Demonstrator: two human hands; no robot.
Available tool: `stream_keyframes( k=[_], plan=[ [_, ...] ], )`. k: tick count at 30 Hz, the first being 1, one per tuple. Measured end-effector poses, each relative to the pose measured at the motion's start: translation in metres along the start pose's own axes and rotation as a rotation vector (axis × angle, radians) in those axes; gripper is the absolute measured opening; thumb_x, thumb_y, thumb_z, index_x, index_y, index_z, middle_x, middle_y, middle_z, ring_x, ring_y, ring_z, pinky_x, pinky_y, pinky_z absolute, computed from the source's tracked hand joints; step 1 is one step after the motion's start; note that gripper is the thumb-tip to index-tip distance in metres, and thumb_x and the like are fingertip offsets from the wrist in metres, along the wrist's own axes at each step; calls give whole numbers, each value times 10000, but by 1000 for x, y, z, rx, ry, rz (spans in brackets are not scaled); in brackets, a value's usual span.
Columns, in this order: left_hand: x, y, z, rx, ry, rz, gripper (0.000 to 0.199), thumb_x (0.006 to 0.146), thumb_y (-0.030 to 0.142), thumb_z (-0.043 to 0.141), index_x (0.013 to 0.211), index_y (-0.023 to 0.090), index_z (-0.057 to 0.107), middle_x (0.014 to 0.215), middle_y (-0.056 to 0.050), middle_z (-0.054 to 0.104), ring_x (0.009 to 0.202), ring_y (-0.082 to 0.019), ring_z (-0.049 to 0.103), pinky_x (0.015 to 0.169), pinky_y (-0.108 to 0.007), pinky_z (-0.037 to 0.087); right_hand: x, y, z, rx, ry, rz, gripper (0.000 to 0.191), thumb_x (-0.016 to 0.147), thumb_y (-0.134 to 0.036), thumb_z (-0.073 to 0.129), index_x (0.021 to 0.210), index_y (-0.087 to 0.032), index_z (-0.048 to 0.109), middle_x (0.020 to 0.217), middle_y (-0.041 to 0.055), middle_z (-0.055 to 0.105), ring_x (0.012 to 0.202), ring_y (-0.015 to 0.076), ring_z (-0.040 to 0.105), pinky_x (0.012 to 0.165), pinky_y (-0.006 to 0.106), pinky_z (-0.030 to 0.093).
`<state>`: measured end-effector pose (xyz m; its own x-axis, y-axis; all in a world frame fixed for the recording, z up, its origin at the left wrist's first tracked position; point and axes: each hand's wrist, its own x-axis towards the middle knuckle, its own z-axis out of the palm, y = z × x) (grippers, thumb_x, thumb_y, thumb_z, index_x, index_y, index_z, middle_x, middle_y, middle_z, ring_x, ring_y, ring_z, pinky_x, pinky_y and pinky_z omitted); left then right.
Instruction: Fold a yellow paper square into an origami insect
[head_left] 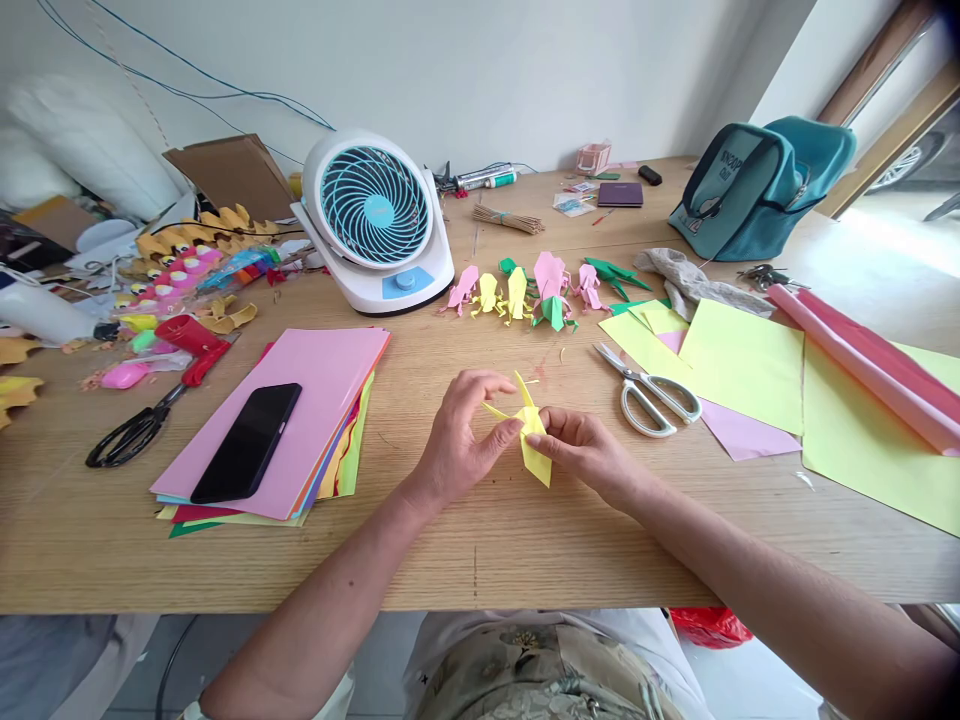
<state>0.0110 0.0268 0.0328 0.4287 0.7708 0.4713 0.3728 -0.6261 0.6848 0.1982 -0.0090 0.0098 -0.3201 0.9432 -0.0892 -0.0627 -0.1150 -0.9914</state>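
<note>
A small yellow folded-paper figure (536,462) with narrow strips sticking up and left is held just above the table, in front of me. My right hand (581,445) pinches its right side between thumb and curled fingers. On the other side is my left hand (469,430), its thumb tip touching the figure's left edge. The left fingers curve above the thumb with a gap between them, and one thin strip points into that gap. Beyond my hands stands a row of several pink, yellow and green folded-paper figures (517,296).
Scissors (652,392) and yellow sheets (742,350) lie right. Left are a phone (251,440) on stacked coloured paper (334,360) and black-and-red scissors (161,405). Behind stand a white fan (375,210) and a teal bag (750,190).
</note>
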Motion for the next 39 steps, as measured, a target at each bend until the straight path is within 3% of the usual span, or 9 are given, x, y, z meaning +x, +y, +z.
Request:
stream_keyframes(
  k=[3,5,7,10,24,32,39],
  plan=[
    [-1,0,2,-73,63,-155,339,877,403,609,1149,211,542,1181,-82,607,1011,-200,569,904,-357,438,2,1,1,69,27,-3,448,728,-597,734,772,-180,577,686,-19,553,609,109,470,563,254,367],
    [-2,-2,6,-146,3,-249,312,859,400,630,1098,210,566,1156,-72,627,995,-194,584,876,-343,448,3,2,2,95,50,-11,450,715,-590,748,753,-179,569,671,-27,539,605,103,449,566,252,350],
    [-4,-3,12,-206,-62,-314,255,841,380,649,1018,202,604,1064,-60,655,935,-185,603,830,-326,464,4,4,3,104,67,-24,452,697,-581,767,739,-178,564,663,-31,530,607,102,438,567,251,337],
    [-8,-5,20,-242,-55,-369,187,815,352,666,873,178,628,893,-48,651,859,-179,602,750,-301,472,5,8,4,89,85,-38,456,678,-576,784,739,-177,570,669,-28,535,613,106,441,571,255,334],
    [-13,0,29,-336,68,-438,160,770,297,705,766,175,602,740,0,603,660,-117,519,609,-239,434,9,22,8,67,134,-74,421,699,-551,782,755,-189,572,685,-25,542,632,118,458,584,262,348],
    [-15,1,29,-259,106,-394,135,789,294,690,775,179,620,767,-9,625,721,-135,551,663,-261,441,10,22,9,92,132,-82,411,689,-534,794,764,-188,585,689,-26,559,635,116,477,588,258,365],
    [-14,-1,27,-218,126,-369,132,787,287,682,733,184,619,754,-9,637,701,-134,547,669,-269,446,8,19,10,165,93,-106,401,729,-520,772,877,-209,567,796,2,634,745,152,589,673,283,453]
  ],
)
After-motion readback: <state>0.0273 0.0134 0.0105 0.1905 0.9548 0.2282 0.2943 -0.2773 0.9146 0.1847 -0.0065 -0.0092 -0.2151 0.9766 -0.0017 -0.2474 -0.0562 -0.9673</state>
